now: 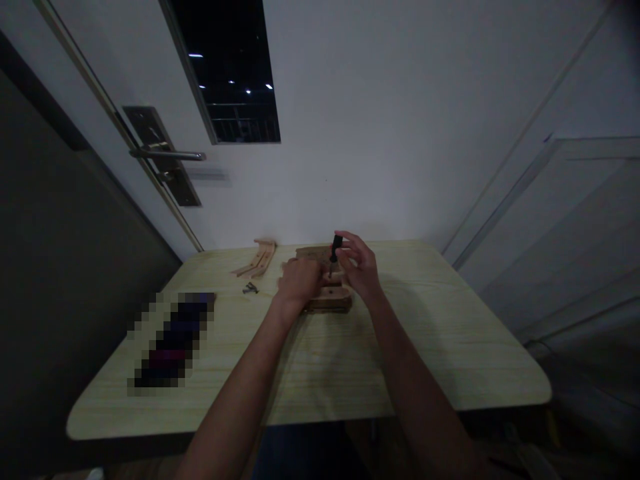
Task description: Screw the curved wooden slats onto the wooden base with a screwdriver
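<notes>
My right hand (361, 263) is closed on the black handle of a screwdriver (337, 247), held nearly upright. Its thin shaft points down at a light wooden piece (333, 293) with rounded ends and a small hole. My left hand (301, 279) presses on the wooden assembly from the left, its fingers curled around the near part. Behind the hands lies a flat brown piece (313, 253), partly covered by them. Whether the screwdriver tip sits in a screw is too small to tell.
Bent wooden strips with holes (263, 259) lie at the table's back left. Several screws (250, 288) rest just in front of them. A blurred-out dark object (175, 340) is on the left of the pale table (320, 373). A white door with a metal handle (173, 155) rises behind.
</notes>
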